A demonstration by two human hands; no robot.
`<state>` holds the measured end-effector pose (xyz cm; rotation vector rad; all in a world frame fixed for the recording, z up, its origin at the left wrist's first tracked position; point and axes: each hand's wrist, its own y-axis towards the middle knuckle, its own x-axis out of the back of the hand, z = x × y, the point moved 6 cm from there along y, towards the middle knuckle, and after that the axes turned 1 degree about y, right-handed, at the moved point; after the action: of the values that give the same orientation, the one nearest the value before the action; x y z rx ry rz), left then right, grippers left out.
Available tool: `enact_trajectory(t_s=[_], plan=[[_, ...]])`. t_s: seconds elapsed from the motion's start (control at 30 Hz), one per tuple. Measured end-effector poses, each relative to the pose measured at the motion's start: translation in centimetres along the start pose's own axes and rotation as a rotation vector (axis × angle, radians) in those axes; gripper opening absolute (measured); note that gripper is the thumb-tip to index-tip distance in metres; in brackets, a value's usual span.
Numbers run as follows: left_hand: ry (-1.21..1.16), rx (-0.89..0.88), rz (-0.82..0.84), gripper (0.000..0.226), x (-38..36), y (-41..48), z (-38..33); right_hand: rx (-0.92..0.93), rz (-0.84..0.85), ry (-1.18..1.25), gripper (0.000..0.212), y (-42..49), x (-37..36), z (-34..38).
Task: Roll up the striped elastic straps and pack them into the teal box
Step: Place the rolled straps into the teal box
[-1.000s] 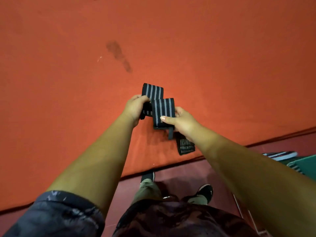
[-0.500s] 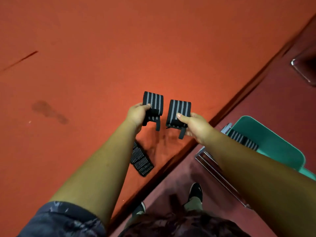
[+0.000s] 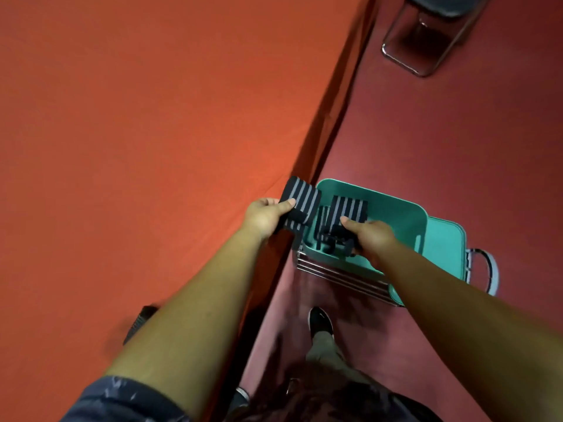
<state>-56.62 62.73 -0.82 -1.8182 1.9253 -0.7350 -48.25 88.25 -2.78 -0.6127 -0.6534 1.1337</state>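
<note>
Orange desk (image 3: 152,147) fills the left. Left hand (image 3: 265,216) pinches a rolled strap (image 3: 301,202) at its edge; right hand (image 3: 368,236) grips a second strap (image 3: 348,210) over the teal box (image 3: 405,214) (fingers hidden). A blurry strap (image 3: 138,322) hides behind the left arm.

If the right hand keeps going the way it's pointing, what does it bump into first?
Most likely the straps already in the teal box. The right hand, gripping a rolled strap, points into the open box; how far above them it is, I cannot tell.

An orange-covered table (image 3: 152,117) borders maroon floor (image 3: 457,153) with a metal-framed chair (image 3: 447,5).
</note>
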Motion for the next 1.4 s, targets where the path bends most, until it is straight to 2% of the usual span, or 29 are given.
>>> enact_trajectory(t_s=[0.07,0.23,0.37,0.43,0.53,0.63,0.87,1.03,1.1,1.2,1.3,1.4], plan=[[0.045,0.036,0.033,0.022,-2.9,1.2,0.6,-0.035,-0.045,-0.010,0.055,1.8,2.5,-1.1],[0.218,0.106,0.027,0.023,-7.2,4.3,3.1,-0.095,-0.105,-0.046,0.033,4.9,6.4,-2.5],[0.331,0.176,-0.027,0.027,-9.2,6.6,5.3,-0.133,-0.093,-0.054,0.027,7.3,7.4,-3.5],[0.297,0.221,-0.056,0.031,-10.2,7.1,6.2,-0.151,-0.101,-0.041,0.022,8.1,7.5,-3.7],[0.177,0.278,-0.099,0.015,-11.7,7.8,7.7,-0.148,-0.106,-0.058,0.017,9.6,7.4,-4.1],[0.126,0.291,-0.133,0.012,-13.0,8.8,9.0,-0.144,-0.103,-0.047,0.014,10.7,7.4,-4.3],[0.002,0.338,-0.228,0.016,-14.9,11.2,12.1,-0.214,-0.044,0.007,0.018,16.0,7.1,-7.8],[-0.064,0.373,-0.239,0.011,-15.6,11.0,12.1,-0.261,-0.030,-0.041,0.019,16.1,6.0,-7.1],[-0.035,0.376,-0.231,0.019,-15.6,11.2,11.9,-0.230,-0.011,-0.095,0.020,16.7,5.4,-6.8],[0.128,0.356,-0.206,0.046,-15.2,12.9,13.1,-0.217,0.000,-0.157,0.019,17.2,5.1,-6.4],[0.247,0.364,-0.184,0.071,-13.7,17.0,18.1,-0.200,0.024,-0.248,0.014,17.6,4.9,-6.2],[0.358,0.371,-0.169,0.079,-12.7,19.5,21.3,-0.166,0.014,-0.294,0.016,17.3,5.2,-6.4]])
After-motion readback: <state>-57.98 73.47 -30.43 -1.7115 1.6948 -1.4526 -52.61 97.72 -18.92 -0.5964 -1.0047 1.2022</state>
